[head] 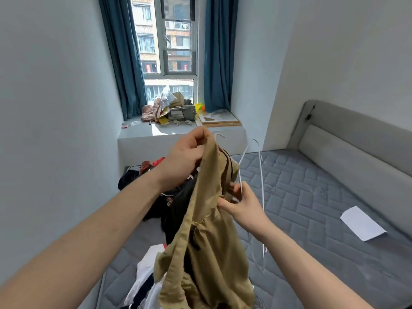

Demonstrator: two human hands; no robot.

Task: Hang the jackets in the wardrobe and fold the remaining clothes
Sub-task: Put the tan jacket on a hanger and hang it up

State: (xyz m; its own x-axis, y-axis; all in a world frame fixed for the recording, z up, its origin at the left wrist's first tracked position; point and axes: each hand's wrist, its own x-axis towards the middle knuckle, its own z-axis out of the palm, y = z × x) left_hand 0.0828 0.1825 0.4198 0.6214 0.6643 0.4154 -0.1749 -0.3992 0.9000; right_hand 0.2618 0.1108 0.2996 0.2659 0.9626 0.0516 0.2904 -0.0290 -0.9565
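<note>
Head view: the left hand [186, 156] pinches the tan jacket [207, 230] at its top edge, fingers curled round the cloth, so the jacket's long axis hangs straight down from that grip over the bed [312, 197]. The right hand [243, 205], lower and just right of it, grips the jacket's collar together with thin white hangers [260, 175], seemingly 2. I judge the right hand nearer for threading a hanger in.

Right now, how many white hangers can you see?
2: one hanger partly inside the tan jacket, one hanger just right of it, both at the right hand. Others may be hidden.
</note>
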